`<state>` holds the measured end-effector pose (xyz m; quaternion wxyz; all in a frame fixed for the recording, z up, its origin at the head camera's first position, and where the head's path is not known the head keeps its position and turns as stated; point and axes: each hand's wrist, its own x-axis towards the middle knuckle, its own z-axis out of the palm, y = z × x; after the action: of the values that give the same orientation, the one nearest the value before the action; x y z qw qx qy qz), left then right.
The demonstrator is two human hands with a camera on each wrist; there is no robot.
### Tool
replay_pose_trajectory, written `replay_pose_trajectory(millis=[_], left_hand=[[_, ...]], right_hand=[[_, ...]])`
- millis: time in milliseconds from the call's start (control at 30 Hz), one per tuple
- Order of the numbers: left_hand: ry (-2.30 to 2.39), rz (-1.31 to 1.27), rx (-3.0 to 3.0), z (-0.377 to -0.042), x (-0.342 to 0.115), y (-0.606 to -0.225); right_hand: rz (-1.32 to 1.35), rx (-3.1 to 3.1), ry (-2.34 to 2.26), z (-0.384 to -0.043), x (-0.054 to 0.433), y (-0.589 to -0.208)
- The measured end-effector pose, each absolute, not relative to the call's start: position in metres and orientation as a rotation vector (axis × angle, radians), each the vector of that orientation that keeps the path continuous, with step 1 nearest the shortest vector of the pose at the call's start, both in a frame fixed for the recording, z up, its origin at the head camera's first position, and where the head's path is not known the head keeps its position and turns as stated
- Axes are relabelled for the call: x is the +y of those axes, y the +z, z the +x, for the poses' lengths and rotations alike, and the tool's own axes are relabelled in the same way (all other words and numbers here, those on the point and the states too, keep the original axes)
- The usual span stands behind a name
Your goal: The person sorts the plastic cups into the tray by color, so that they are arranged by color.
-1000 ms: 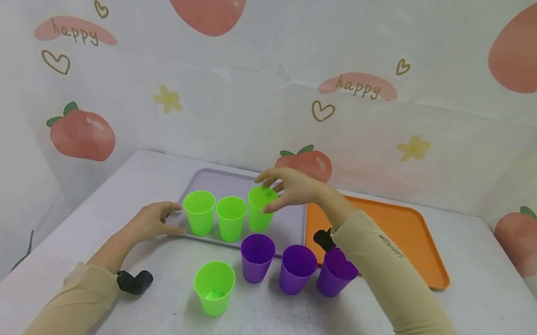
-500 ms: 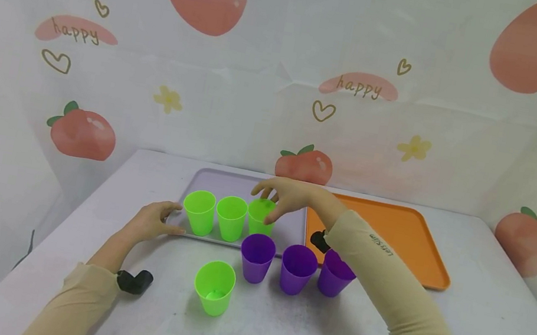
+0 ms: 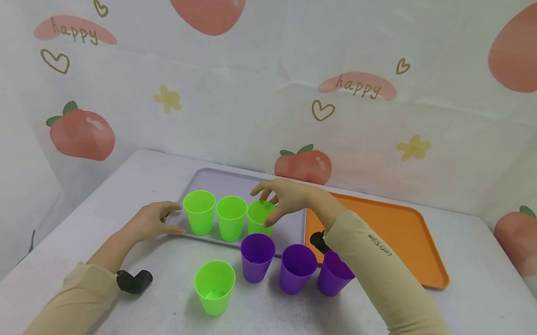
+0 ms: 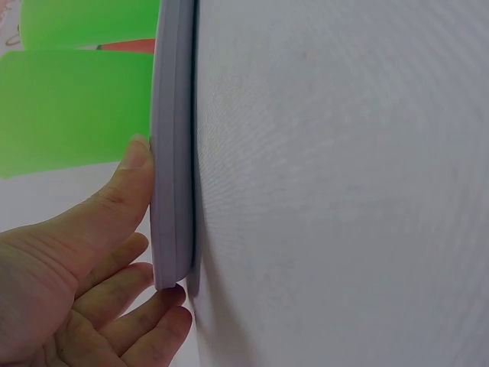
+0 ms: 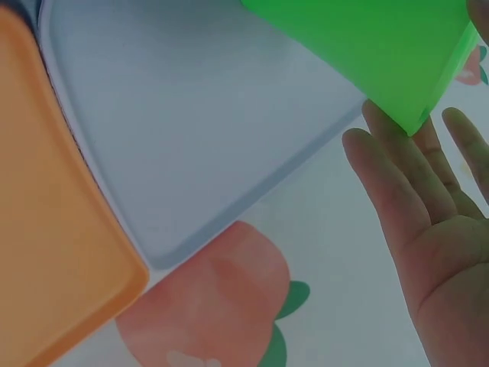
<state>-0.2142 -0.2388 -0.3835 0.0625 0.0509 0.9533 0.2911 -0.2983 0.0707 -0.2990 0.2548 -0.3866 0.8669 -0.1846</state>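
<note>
Cup (image 3: 256,223), green and likely light and slick, best held by its sides, stands amid the right hand's (image 3: 290,196) loosely spread fingers; left hand (image 3: 150,222) grips lilac tray (image 3: 291,233).

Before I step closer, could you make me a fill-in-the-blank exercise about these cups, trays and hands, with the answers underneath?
1. Of the four green cups, only ____ stands directly on the table.
2. The three other cups on the table are coloured ____.
3. The second tray, to the right of the pale tray, is coloured ____.
4. The hand at the pale tray's near corner is the person's ____ hand.

Missing words: one; purple; orange; left.
</note>
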Motion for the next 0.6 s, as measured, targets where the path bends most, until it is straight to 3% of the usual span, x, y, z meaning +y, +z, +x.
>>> replay_pose_trajectory(millis=[600], left_hand=[[0.866, 0.174, 2.897, -0.214, -0.241, -0.386]], right_hand=[[-1.161, 2.388, -0.780, -0.287, 0.078, -0.276]])
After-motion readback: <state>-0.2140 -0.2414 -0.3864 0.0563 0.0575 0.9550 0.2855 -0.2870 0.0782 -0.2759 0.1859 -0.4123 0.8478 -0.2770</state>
